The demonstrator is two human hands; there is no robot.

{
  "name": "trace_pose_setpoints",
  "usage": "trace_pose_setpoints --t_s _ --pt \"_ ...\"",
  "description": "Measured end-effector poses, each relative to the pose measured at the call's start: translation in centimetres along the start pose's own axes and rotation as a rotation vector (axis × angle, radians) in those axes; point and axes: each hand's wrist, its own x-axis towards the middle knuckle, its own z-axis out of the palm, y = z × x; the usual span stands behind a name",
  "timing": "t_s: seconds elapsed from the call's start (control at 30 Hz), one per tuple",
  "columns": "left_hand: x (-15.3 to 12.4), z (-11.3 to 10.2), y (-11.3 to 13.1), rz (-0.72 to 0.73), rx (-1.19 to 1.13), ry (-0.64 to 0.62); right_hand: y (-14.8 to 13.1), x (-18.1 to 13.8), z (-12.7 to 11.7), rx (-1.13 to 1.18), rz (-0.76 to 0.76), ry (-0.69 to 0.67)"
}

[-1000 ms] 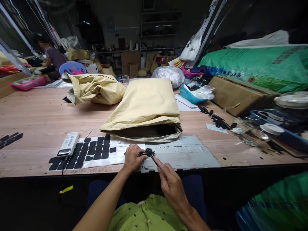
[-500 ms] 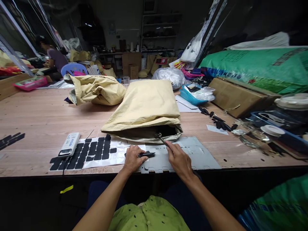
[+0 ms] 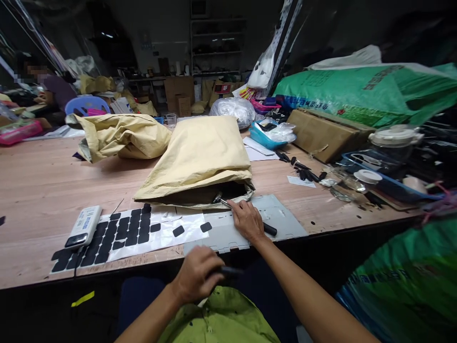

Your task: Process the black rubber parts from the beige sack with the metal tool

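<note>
My right hand (image 3: 247, 220) rests on the grey metal plate (image 3: 282, 216) at the table's front edge and grips a small hammer (image 3: 221, 200). Its metal head lies at the open mouth of the tan paper sack (image 3: 200, 159), and its black handle sticks out behind the hand. My left hand (image 3: 198, 276) is pulled back below the table edge, above my green shirt, with fingers closed on a thin black part (image 3: 230, 272). A white sheet with several black adhesive pads (image 3: 123, 232) lies to the left of the plate.
A white handheld device (image 3: 83, 226) lies at the sheet's left end. A second crumpled tan sack (image 3: 119, 136) sits further back. Cardboard box (image 3: 323, 133), blue trays, small black parts (image 3: 303, 172) and a green sack (image 3: 360, 90) crowd the right. Another person sits at the far left.
My left hand drew back off the table toward my lap with the black part. My right hand stayed at the sack's mouth with the hammer. The view shifted right.
</note>
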Motion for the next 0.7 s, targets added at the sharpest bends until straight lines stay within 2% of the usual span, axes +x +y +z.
trace_pose_setpoints --t_s 0.07,0.1,0.2,0.27,0.3,0.33,0.43,0.5,0.57,0.63,0.7 --pt "-2.4 1.7 0.5 0.019 -0.044 -0.162 0.0 0.0 0.1 -0.009 0.004 0.003" --pt "-3.6 2.7 0.3 -0.060 -0.056 -0.225 0.0 0.0 0.1 -0.011 0.005 0.005" --pt "-6.6 5.3 -1.8 -0.512 -0.031 -0.341 0.0 0.0 0.1 -0.006 0.002 0.003" --pt "-7.6 5.9 -2.9 -0.723 0.011 -0.393 0.0 0.0 0.1 0.000 0.002 -0.002" --pt "-7.7 5.8 -3.0 -0.733 0.017 -0.404 0.0 0.0 0.1 0.000 0.002 -0.005" --pt "-7.4 5.3 -2.8 -0.675 -0.001 -0.405 0.0 -0.1 0.1 -0.001 0.002 -0.006" --pt "-4.6 2.6 -0.7 -0.293 -0.112 -0.332 0.0 -0.1 0.1 -0.005 -0.003 -0.007" --pt "-1.0 0.5 0.3 -0.127 -0.141 -0.205 -0.1 -0.1 0.1 -0.007 -0.008 -0.006" --pt "3.5 -1.2 0.0 -0.151 -0.112 -0.009 -0.1 -0.1 0.0 -0.007 -0.010 -0.004" --pt "8.3 -2.4 -1.7 -0.271 -0.006 0.162 0.0 -0.1 0.0 -0.002 -0.013 0.000" --pt "12.7 -3.1 -4.0 -0.381 0.098 0.228 0.0 -0.1 0.0 0.005 -0.018 0.007"
